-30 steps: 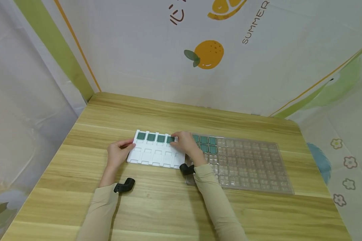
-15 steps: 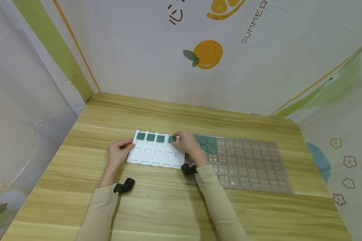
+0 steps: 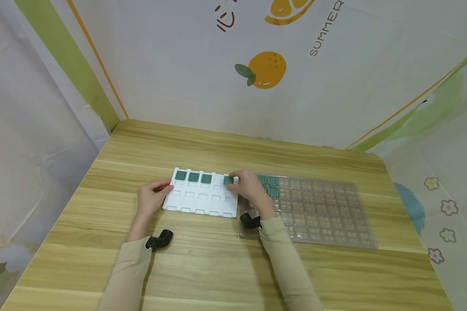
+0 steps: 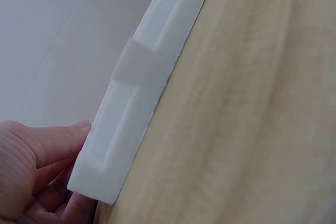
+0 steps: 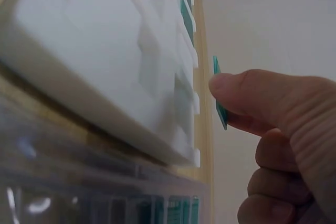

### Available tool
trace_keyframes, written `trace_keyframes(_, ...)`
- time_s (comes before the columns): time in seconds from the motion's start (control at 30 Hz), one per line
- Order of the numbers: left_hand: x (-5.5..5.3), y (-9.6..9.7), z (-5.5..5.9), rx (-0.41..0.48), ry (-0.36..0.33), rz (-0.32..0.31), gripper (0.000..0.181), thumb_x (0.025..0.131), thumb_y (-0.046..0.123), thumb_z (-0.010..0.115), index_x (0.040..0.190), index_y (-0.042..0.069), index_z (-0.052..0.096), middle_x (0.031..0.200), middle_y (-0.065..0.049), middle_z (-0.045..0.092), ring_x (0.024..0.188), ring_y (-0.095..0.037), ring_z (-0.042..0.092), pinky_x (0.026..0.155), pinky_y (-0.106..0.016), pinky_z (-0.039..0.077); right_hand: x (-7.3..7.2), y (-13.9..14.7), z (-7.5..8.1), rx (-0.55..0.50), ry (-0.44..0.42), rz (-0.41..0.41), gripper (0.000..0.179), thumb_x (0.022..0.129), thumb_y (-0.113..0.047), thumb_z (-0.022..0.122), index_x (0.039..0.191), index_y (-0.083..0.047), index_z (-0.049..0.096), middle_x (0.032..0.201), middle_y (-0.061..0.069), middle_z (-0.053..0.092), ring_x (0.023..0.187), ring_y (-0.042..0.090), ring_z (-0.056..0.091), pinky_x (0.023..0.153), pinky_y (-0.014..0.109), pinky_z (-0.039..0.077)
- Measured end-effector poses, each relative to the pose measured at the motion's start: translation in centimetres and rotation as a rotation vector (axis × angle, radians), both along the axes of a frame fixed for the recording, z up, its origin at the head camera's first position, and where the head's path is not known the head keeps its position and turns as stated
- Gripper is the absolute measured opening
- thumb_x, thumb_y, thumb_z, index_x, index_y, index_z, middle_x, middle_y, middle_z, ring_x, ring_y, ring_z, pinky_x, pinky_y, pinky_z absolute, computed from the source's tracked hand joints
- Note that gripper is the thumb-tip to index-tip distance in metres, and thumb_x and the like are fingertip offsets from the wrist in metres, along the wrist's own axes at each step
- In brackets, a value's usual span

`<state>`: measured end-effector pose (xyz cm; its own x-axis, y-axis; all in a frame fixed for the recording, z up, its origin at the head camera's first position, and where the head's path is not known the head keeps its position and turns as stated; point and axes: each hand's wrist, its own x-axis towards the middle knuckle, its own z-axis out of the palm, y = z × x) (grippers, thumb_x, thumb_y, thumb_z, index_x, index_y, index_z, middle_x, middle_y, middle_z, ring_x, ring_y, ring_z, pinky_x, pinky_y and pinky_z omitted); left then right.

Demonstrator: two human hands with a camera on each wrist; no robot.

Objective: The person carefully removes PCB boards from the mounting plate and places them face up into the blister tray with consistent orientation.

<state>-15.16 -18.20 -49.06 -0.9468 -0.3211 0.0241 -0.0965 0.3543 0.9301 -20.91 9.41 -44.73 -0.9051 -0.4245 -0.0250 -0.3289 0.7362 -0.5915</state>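
Observation:
A white plastic tray (image 3: 193, 193) with two rows of moulded slots lies on the table. My left hand (image 3: 151, 198) grips its left edge, the thumb (image 4: 63, 142) on the rim and the other fingers curled at the side. Above the tray's right end my right hand (image 3: 250, 190) pinches a thin green square chip (image 3: 227, 181) between thumb and index finger. In the right wrist view this chip (image 5: 221, 117) stands edge-on, apart from the tray. Three more green chips (image 3: 193, 177) sit in the upper row, at the left.
Right beside the white tray lies a large clear blister tray (image 3: 323, 211) with many small pockets. Green chips (image 3: 273, 192) fill some pockets at its upper left, partly hidden by my right hand. Behind the wooden table (image 3: 202, 268) hangs a printed curtain (image 3: 179, 73).
My right hand has lifted the chip out of the fourth upper slot and carried it to the right. My left hand has stayed at the tray's left edge.

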Motion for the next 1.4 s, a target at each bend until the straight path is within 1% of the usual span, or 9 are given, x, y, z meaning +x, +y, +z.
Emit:
trace_keyframes(0.17,0.0,0.0,0.1,-0.001,-0.007,0.0,0.021,0.083,0.002,0.069,0.102,-0.008,0.069,0.096,-0.025,0.068,0.067,0.009,0.052,0.059,-0.009,0.042,0.4,0.7,0.3,-0.013,0.028,0.003,0.03,0.084,-0.011,0.069,0.111,0.0,0.066,0.052,-0.004,0.032,0.045,0.009,0.026,0.045,0.022,0.026)
trace_keyframes(0.33,0.0,0.1,0.2,-0.005,-0.007,-0.003,0.021,0.083,0.002,0.069,0.102,-0.008,0.069,0.096,-0.025,0.067,0.066,0.009,0.051,0.059,-0.009,0.042,1.0,1.5,0.4,-0.021,0.097,0.022,0.027,0.083,-0.01,0.07,0.107,0.002,0.068,0.061,-0.002,0.042,0.047,0.008,0.028,0.047,0.021,0.028)
trace_keyframes(0.4,0.0,0.1,0.2,-0.003,-0.005,-0.001,0.021,0.083,0.002,0.069,0.102,-0.008,0.069,0.096,-0.025,0.067,0.066,0.01,0.052,0.059,-0.009,0.042,1.2,1.8,0.4,-0.027,0.128,0.031,0.025,0.082,-0.009,0.071,0.105,0.002,0.068,0.06,-0.002,0.042,0.047,0.008,0.027,0.047,0.021,0.028)
trace_keyframes(0.47,0.0,0.1,0.2,0.0,-0.006,0.001,0.021,0.083,0.002,0.069,0.102,-0.007,0.069,0.096,-0.025,0.067,0.066,0.01,0.052,0.059,-0.009,0.042,1.4,2.2,0.4,-0.029,0.141,0.035,0.025,0.082,-0.009,0.072,0.104,0.003,0.068,0.056,-0.003,0.04,0.045,0.008,0.025,0.046,0.021,0.027)
trace_keyframes(0.6,0.0,0.1,0.1,0.009,-0.004,0.0,0.021,0.083,0.001,0.069,0.102,-0.008,0.069,0.097,-0.026,0.067,0.067,0.011,0.052,0.059,-0.009,0.043,1.9,3.1,0.4,-0.02,0.126,0.019,0.027,0.083,-0.01,0.071,0.107,0.003,0.068,0.047,-0.006,0.026,0.043,0.007,0.019,0.044,0.02,0.023)
trace_keyframes(0.7,0.0,0.0,0.0,0.008,0.005,-0.002,0.021,0.082,0.001,0.069,0.102,-0.008,0.069,0.098,-0.026,0.067,0.066,0.011,0.052,0.059,-0.008,0.043,2.2,3.6,0.3,-0.02,0.115,0.003,0.028,0.083,-0.011,0.071,0.108,0.002,0.067,0.045,-0.008,0.022,0.043,0.007,0.016,0.043,0.019,0.021)
trace_keyframes(1.07,0.0,0.1,-0.1,0.006,0.011,0.004,0.021,0.082,0.0,0.069,0.101,-0.009,0.069,0.097,-0.026,0.067,0.066,0.012,0.052,0.059,-0.008,0.043,3.2,5.1,0.0,0.021,0.131,-0.004,0.027,0.082,-0.01,0.072,0.106,0.002,0.068,0.046,-0.008,0.027,0.043,0.006,0.02,0.044,0.019,0.022)
trace_keyframes(1.4,0.0,0.1,0.0,0.0,0.003,0.004,0.021,0.083,0.0,0.069,0.102,-0.008,0.069,0.098,-0.026,0.067,0.067,0.011,0.051,0.06,-0.008,0.042,4.0,5.9,-0.4,0.042,0.078,-0.016,0.028,0.08,-0.009,0.074,0.105,0.002,0.069,0.046,-0.006,0.033,0.042,0.006,0.028,0.042,0.019,0.026)
